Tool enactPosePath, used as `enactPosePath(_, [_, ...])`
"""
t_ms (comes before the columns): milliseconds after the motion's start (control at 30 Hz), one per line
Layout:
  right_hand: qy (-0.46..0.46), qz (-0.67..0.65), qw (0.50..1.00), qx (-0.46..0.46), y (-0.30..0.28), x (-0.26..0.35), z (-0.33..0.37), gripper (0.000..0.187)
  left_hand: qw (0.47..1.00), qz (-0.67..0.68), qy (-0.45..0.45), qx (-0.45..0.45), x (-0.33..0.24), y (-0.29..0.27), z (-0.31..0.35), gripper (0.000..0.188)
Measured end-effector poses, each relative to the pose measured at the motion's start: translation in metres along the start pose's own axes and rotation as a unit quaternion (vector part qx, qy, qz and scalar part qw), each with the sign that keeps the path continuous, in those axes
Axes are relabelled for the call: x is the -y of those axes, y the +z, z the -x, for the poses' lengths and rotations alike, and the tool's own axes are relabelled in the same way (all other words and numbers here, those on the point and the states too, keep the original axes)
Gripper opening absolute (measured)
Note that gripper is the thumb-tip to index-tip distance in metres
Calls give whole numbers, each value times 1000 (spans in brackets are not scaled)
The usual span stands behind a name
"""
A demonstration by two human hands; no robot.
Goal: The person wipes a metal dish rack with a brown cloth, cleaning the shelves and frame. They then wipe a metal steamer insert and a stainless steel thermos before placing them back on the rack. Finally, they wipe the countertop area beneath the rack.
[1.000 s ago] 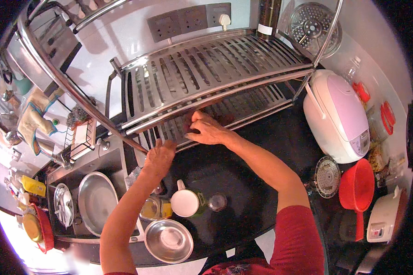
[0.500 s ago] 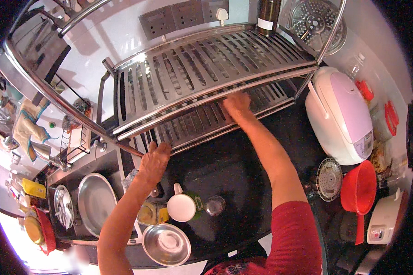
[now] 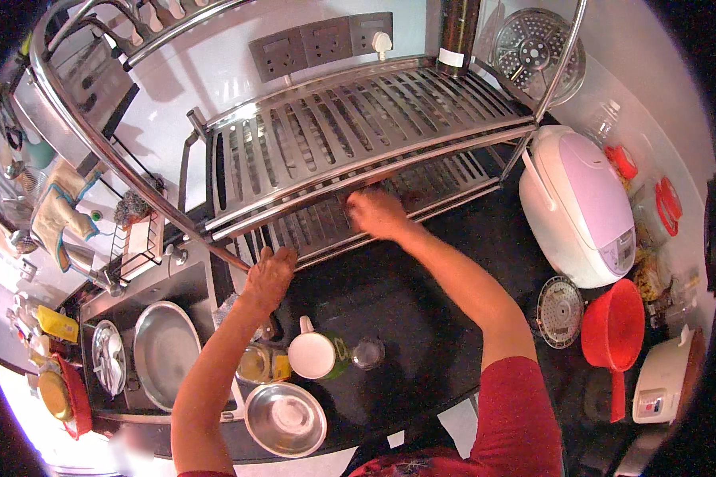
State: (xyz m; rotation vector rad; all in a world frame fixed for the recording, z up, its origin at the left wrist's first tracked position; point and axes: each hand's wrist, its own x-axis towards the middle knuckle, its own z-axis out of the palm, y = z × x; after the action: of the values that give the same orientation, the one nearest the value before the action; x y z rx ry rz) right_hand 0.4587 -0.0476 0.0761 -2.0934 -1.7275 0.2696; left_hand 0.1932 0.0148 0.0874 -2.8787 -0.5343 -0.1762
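Observation:
A two-tier steel dish rack (image 3: 318, 143) with slotted shelves stands on the black counter. My left hand (image 3: 270, 278) has its fingers curled over the front left edge of the rack's lower shelf (image 3: 314, 226). Between the two tiers reaches my right hand (image 3: 380, 213), just over that lower shelf, with its fingers bent inward. Whatever it holds, if anything, is hidden beneath the fingers. Below the hands are a white mug (image 3: 312, 354), a small clear glass (image 3: 367, 353), a jar with a yellow label (image 3: 256, 364) and a shallow steel bowl (image 3: 285, 420).
A white and pink rice cooker (image 3: 585, 207) stands right of the rack, with a red strainer (image 3: 612, 324) and a perforated metal disc (image 3: 559, 312) nearer. A dark bottle (image 3: 457, 36) stands on the upper shelf. On the left, the sink (image 3: 191, 278) holds a large steel basin (image 3: 167, 354).
My right hand has moved left along the lower shelf, toward my left hand. The left hand keeps its place at the rack's edge. The view has shifted slightly.

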Motion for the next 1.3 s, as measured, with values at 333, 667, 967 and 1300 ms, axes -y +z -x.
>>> enactPosePath(333, [-256,80,930,-252,55,57,-55,26,998,32,-24,40,-2,-5,2,40])
enactPosePath(667, [-136,-491,837,-198,99,76,-97,28,997,59,-53,-4,-6,-7,7,43])
enactPosePath(967, [-413,-183,887,94,67,90,-64,22,990,-23,-125,-65,-4,6,6,54])
enactPosePath(1300, [-88,54,993,63,-6,0,10,19,996,81,-32,35,2,-5,8,63])
